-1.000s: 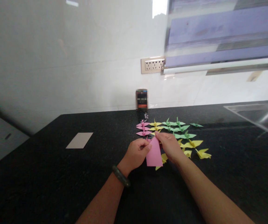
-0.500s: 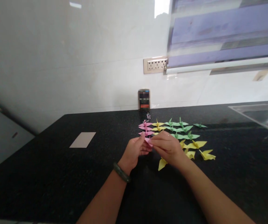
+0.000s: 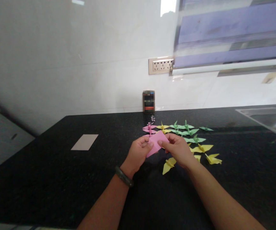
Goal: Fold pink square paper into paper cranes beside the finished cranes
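Both my hands hold a folded pink paper above a black counter. My left hand, with a dark bangle on the wrist, pinches its left edge. My right hand pinches the right edge. Behind the paper lie folded paper cranes: pink cranes at the left, green cranes at the back right, yellow cranes nearer me. One yellow crane lies just under my right hand.
A pale sheet of paper lies flat at the counter's left. A small dark box stands against the white wall, below a socket strip. A steel sink is at the far right.
The pink paper hung long and flat, was then folded small between my fingers, and now shows as a wider tilted shape. My hands stayed in the same place.
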`<state>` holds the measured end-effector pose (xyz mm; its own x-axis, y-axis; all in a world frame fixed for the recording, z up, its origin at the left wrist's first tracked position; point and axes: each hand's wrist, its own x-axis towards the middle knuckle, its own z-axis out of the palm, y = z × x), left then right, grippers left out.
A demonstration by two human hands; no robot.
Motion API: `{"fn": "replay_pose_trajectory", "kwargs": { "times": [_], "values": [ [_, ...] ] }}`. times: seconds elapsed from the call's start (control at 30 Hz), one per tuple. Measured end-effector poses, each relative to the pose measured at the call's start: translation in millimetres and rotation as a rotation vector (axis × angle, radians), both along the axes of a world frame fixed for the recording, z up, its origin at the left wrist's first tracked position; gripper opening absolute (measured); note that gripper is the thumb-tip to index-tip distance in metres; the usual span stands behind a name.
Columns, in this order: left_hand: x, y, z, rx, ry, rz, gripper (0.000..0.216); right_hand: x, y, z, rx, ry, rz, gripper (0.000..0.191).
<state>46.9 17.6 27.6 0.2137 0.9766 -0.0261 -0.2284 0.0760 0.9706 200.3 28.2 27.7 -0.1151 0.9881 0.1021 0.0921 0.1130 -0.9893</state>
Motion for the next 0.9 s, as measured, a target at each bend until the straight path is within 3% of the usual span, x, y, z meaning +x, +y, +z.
{"fn": "replay_pose_trajectory", "kwargs": {
  "times": [0.17, 0.3, 0.5, 0.7, 0.9],
  "values": [
    [-1, 1, 2.4, 0.005, 0.033, 0.085, 0.023, -1, -3, 1.0, 0.06, -0.043, -0.029, 0.018],
    [-3, 1, 1.4, 0.023, 0.089, 0.03, 0.022, 1, -2, 1.2, 0.139, -0.041, 0.025, 0.024],
    [-6, 3, -5.1, -0.013, 0.076, -0.061, 0.026, 3, 0, -4.4, 0.271, -0.165, -0.071, 0.019],
    [-8, 4, -3.5, -0.066, -0.013, -0.089, 0.025, 12, 2, -1.3, 0.559, -0.214, 0.156, 0.021],
    [-8, 4, -2.7, -0.074, -0.066, -0.079, 0.02, 17, 2, 2.4, 0.679, -0.404, 0.274, 0.026]
  ]
}}
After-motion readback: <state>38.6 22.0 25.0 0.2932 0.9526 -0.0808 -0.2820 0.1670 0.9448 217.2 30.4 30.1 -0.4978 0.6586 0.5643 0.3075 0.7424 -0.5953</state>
